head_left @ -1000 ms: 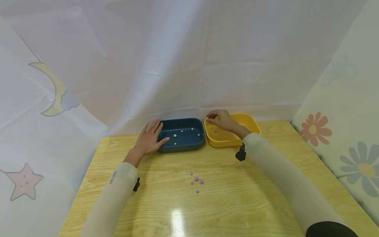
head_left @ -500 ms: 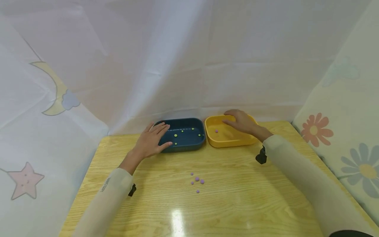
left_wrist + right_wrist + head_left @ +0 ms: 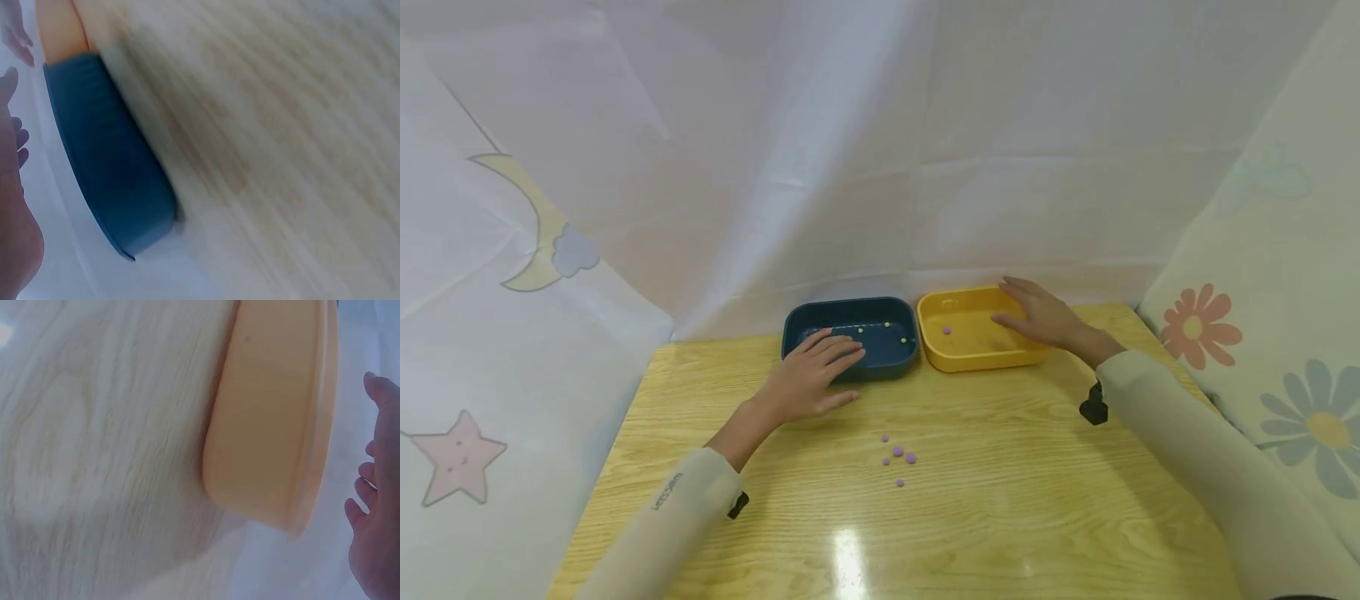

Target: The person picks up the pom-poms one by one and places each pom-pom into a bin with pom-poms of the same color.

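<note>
The head view shows a pale wood-grained tabletop [image 3: 1000, 500], a bright glare [image 3: 848, 562] lying on its near part, with white cloth [image 3: 1037, 183] rising behind its far edge. The cloth is creased, with a lighter band running down it. The panel on the left carries a yellow moon [image 3: 541, 225] with a small blue cloud and, nearer, a pink star [image 3: 462, 458]; the right one shows a red flower [image 3: 1192, 329] and a larger grey-blue flower [image 3: 1328, 429]. At the far edge stand a dark blue tray [image 3: 891, 371] and, just right of it, a yellow tray [image 3: 973, 363]. Small green balls [image 3: 903, 340] lie in the blue tray, and one purple ball [image 3: 947, 331] lies in the left part of the yellow. Five purple beads [image 3: 898, 451] sit loosely grouped on the wood, nearer than the trays. The left hand [image 3: 805, 379], fingers extended and holding nothing visible, is over the blue tray's near-left part; the right hand [image 3: 1047, 317] is at the yellow tray's right end, its fingers loose and apart from the thumb. Whether either touches a tray is unclear.
</note>
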A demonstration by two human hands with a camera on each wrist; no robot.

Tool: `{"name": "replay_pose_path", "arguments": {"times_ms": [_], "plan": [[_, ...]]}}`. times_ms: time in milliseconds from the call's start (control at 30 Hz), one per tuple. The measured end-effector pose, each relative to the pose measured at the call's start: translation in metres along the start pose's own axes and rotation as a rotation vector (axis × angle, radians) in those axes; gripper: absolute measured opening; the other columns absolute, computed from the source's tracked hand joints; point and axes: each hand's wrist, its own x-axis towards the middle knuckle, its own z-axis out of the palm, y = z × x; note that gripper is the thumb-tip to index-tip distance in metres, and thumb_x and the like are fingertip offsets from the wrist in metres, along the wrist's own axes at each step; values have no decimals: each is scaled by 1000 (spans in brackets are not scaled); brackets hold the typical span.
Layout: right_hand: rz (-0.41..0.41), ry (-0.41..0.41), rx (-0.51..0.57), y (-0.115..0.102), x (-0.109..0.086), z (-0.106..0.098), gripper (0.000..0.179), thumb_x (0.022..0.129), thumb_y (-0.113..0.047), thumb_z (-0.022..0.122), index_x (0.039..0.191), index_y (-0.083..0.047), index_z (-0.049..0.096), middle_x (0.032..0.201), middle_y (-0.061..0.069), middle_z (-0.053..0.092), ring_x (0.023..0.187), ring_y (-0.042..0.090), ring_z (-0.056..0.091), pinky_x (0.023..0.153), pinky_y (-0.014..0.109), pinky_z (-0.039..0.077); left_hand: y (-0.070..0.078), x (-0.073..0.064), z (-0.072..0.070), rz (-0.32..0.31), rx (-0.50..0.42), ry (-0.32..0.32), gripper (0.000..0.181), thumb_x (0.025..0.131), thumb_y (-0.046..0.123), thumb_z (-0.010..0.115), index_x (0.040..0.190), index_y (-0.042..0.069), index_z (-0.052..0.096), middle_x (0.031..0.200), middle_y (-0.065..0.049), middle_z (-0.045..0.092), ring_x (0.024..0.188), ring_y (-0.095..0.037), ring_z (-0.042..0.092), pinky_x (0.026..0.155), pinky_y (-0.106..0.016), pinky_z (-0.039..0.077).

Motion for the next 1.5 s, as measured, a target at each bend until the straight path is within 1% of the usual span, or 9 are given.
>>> {"name": "replay_pose_path", "arguments": {"times_ms": [200, 333, 500, 633, 767, 900, 1167, 1333, 1500], "plan": [[61, -41, -31, 12, -12, 0, 86, 107, -53, 57, 165, 4, 28, 173, 26, 20, 159, 47, 18, 126, 66, 19, 17, 0, 5, 47, -53, 6, 62, 94, 43, 81, 142, 7, 67, 138, -7, 66, 131, -28, 60, 117, -46, 45], [93, -71, -19, 18, -18, 1, 89, 108, -53, 55, 167, 4, 21, 175, 25, 13, 161, 46, 12, 127, 65, 15, 26, -2, 11, 49, -95, 3, 56, 93, 39, 83, 138, 9, 71, 133, -6, 69, 124, -26, 63, 110, -44, 50], [119, -117, -9, 23, -23, 7, 94, 108, -57, 51, 169, 3, 11, 176, 25, 4, 162, 47, 6, 127, 68, 12, 36, -3, 15, 20, -233, -48, 47, 94, 31, 83, 133, 6, 73, 129, -8, 70, 120, -25, 66, 103, -43, 55], [112, -140, -20, 25, -22, 11, 95, 109, -59, 47, 169, 2, 6, 176, 24, 0, 162, 46, 3, 127, 67, 10, 42, -5, 17, -19, -316, -138, 44, 98, 32, 80, 132, 5, 73, 129, -8, 70, 117, -23, 66, 100, -40, 56], [105, -153, -40, 26, -22, 12, 95, 110, -59, 45, 168, 4, 4, 176, 24, -3, 163, 44, -1, 129, 64, 6, 45, -4, 21, -80, -402, -219, 44, 98, 33, 79, 133, 6, 74, 128, -6, 69, 114, -20, 65, 98, -36, 56], [105, -149, -47, 26, -22, 12, 95, 110, -57, 46, 167, 7, 5, 176, 25, -3, 163, 44, -2, 129, 62, 5, 46, -3, 27, -119, -511, -253, 40, 96, 27, 81, 128, 4, 76, 120, -4, 70, 106, -17, 66, 92, -32, 57], [108, -144, -11, 25, -23, 14, 94, 110, -55, 47, 166, 9, 7, 175, 26, -4, 163, 44, -3, 130, 62, 4, 47, -3, 41, -119, -654, -285, 28, 94, 20, 84, 119, 7, 81, 111, -2, 76, 103, -12, 69, 93, -28, 57], [104, -154, 3, 25, -23, 14, 94, 110, -55, 47, 166, 9, 5, 175, 26, -5, 162, 45, -4, 130, 61, 3, 48, 0, 45, -127, -701, -299, 26, 94, 19, 84, 117, 8, 82, 106, 0, 76, 93, -6, 66, 82, -21, 55], [100, -155, 8, 26, -24, 16, 95, 110, -55, 47, 166, 9, 5, 175, 26, -6, 162, 45, -4, 130, 62, 2, 52, 4, 44, -139, -736, -309, 22, 93, 16, 84, 113, 7, 83, 101, 0, 75, 86, -2, 64, 77, -18, 54]]}}
